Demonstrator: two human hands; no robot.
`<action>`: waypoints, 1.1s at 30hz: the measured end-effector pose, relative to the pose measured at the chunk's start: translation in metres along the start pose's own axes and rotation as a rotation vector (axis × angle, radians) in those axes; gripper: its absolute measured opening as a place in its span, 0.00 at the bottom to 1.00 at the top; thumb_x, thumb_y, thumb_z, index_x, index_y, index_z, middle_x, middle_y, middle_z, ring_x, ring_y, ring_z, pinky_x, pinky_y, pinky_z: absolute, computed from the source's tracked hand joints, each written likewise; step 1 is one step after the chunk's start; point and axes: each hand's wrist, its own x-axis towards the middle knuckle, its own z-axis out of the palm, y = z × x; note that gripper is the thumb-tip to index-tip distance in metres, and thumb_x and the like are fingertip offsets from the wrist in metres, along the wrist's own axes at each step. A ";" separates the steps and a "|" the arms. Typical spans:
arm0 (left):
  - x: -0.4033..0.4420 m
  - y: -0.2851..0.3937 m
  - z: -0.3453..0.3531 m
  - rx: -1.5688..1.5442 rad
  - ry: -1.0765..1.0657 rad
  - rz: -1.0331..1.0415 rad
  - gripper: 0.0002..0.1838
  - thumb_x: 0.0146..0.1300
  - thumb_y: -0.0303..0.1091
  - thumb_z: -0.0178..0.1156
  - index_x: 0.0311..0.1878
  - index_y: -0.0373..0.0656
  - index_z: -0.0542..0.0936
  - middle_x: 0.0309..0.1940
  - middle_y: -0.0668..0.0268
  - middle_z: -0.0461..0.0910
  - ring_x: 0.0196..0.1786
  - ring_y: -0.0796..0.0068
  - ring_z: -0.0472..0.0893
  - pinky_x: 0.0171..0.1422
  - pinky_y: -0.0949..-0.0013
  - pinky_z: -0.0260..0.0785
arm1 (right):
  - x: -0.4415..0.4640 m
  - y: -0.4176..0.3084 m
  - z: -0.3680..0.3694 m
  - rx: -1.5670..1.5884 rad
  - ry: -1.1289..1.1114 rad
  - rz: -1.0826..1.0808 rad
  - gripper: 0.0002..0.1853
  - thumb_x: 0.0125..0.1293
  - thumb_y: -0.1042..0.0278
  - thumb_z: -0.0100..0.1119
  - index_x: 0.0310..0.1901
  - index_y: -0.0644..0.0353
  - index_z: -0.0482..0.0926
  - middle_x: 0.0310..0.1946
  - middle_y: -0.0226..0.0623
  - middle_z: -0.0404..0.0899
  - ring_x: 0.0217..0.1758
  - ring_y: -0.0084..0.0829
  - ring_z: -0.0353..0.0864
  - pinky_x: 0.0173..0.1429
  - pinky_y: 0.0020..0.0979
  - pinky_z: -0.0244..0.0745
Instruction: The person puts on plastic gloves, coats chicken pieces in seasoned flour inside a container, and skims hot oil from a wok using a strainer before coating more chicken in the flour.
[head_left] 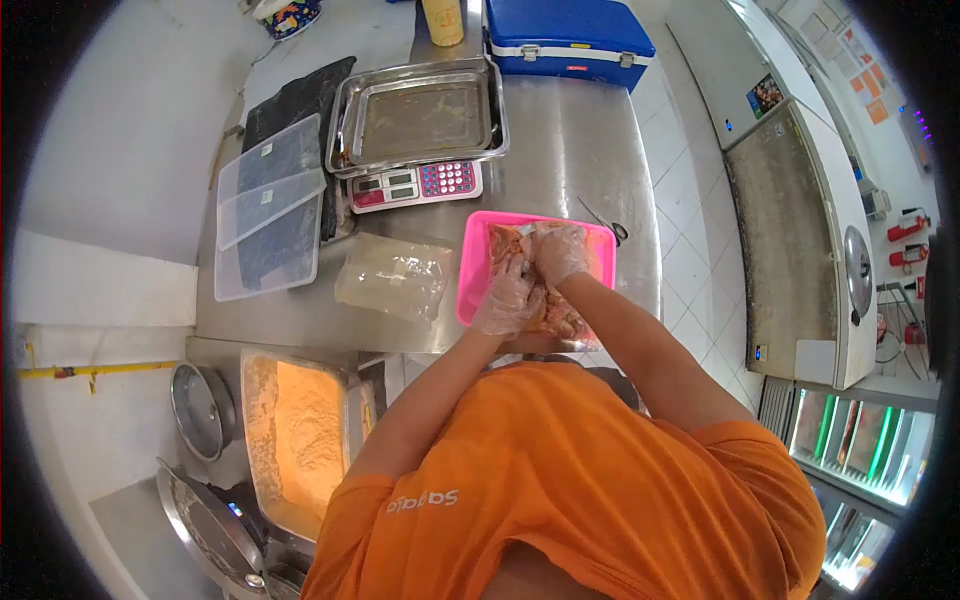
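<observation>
A pink tray (468, 280) sits near the front edge of the steel table. In it lies a clear plastic bag (560, 318) with reddish, seasoned-looking raw meat inside. My left hand (509, 300), in a clear disposable glove, has its fingers bent on the near left part of the bag. My right hand (560, 253), gloved the same way, grips the bag's upper part, its fingertips partly hidden. Both hands are close together over the tray. A pair of scissors (618, 232) rests just beyond the tray's right corner.
Left of the tray lies a flat clear plastic bag (395, 278). Behind are a pink-and-white scale (418, 186), a steel pan (345, 120), clear lids (268, 215) and a blue cooler (570, 40). A bin (262, 400) of orange powder stands at lower left.
</observation>
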 end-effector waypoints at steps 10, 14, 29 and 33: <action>-0.007 -0.001 0.005 0.045 -0.127 -0.100 0.21 0.71 0.45 0.57 0.52 0.35 0.85 0.66 0.44 0.66 0.65 0.41 0.73 0.70 0.44 0.67 | -0.002 0.020 0.000 0.023 0.004 -0.321 0.14 0.67 0.60 0.62 0.50 0.56 0.81 0.41 0.41 0.89 0.41 0.43 0.89 0.44 0.50 0.78; -0.005 0.010 0.001 0.083 -0.278 -0.252 0.23 0.73 0.47 0.56 0.53 0.34 0.85 0.70 0.44 0.63 0.62 0.42 0.77 0.72 0.45 0.67 | -0.025 0.058 -0.022 0.295 0.186 -0.413 0.19 0.64 0.59 0.66 0.55 0.56 0.80 0.48 0.44 0.86 0.46 0.48 0.87 0.47 0.50 0.81; -0.014 0.091 -0.055 -1.140 0.193 -0.777 0.33 0.76 0.57 0.56 0.74 0.45 0.72 0.72 0.58 0.72 0.72 0.57 0.72 0.79 0.55 0.61 | -0.073 0.056 -0.079 0.788 0.707 -0.534 0.19 0.60 0.75 0.62 0.55 0.63 0.78 0.48 0.49 0.81 0.53 0.51 0.81 0.58 0.47 0.78; -0.025 0.115 -0.104 -1.717 0.835 -0.859 0.30 0.78 0.57 0.55 0.74 0.51 0.68 0.65 0.65 0.75 0.66 0.70 0.76 0.70 0.62 0.71 | -0.088 -0.010 -0.165 0.973 0.436 -0.960 0.28 0.53 0.76 0.68 0.58 0.64 0.77 0.52 0.49 0.80 0.58 0.51 0.79 0.62 0.45 0.76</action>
